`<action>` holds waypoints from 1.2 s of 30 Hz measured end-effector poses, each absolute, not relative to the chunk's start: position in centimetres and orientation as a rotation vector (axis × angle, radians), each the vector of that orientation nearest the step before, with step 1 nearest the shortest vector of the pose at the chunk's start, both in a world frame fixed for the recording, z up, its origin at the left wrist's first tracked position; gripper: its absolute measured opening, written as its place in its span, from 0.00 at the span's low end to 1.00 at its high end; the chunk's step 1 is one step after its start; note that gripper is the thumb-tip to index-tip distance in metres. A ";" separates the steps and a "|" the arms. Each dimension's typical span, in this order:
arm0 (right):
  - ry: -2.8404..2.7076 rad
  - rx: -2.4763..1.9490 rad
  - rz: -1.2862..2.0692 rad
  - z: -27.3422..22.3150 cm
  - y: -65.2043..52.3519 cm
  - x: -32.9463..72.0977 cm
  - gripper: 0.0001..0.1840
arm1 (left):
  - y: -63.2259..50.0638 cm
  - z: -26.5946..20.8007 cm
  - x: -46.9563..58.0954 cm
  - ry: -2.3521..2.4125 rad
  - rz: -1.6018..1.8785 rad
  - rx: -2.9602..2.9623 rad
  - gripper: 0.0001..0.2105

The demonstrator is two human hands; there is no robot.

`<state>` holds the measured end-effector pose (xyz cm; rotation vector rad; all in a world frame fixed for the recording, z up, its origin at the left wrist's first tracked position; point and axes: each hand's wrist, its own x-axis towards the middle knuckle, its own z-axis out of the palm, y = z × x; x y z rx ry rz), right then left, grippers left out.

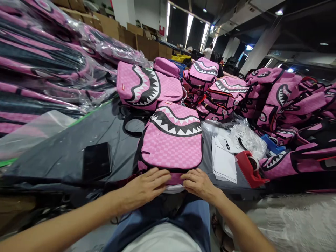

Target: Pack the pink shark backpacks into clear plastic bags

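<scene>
A pink checkered backpack (170,150) with a black-and-white shark-mouth print lies on the dark-covered table (68,136) right in front of me. My left hand (154,182) is closed over the left part of its near edge, fingers bent together. On the right part of the same edge, my right hand (198,182) grips in the same way, thumb side inward. Between the hands, a strip of something pale (174,189) shows beneath the bag; I cannot make out what it is. A black strap (131,127) loops out beside the backpack's left side.
A black phone (96,161) lies left. White papers (223,161), a red tape dispenser (250,169) and crumpled clear plastic (248,138) sit right. Another pink backpack (168,87) lies behind; more crowd the right. Plastic-wrapped bags (39,59) pile up left. Cardboard boxes (147,47) stand beyond.
</scene>
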<state>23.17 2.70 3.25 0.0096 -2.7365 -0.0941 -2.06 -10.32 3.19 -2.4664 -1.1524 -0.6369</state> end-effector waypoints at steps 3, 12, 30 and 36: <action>-2.924 0.085 -0.176 4.1 3.9 22.8 0.07 | -8.5 4.6 -2.9 -0.809 -0.470 -2.784 0.11; -3.109 0.410 -0.335 6.9 4.3 21.5 0.03 | -7.0 6.0 -3.4 -0.449 -0.412 -2.732 0.10; -2.374 -0.503 0.038 -4.7 -2.0 25.5 0.06 | -10.4 2.0 -0.3 -1.019 -0.726 -2.529 0.09; -1.577 -1.127 1.196 -5.2 -3.7 23.7 0.16 | -8.3 2.2 1.4 -1.835 -0.085 -2.961 0.12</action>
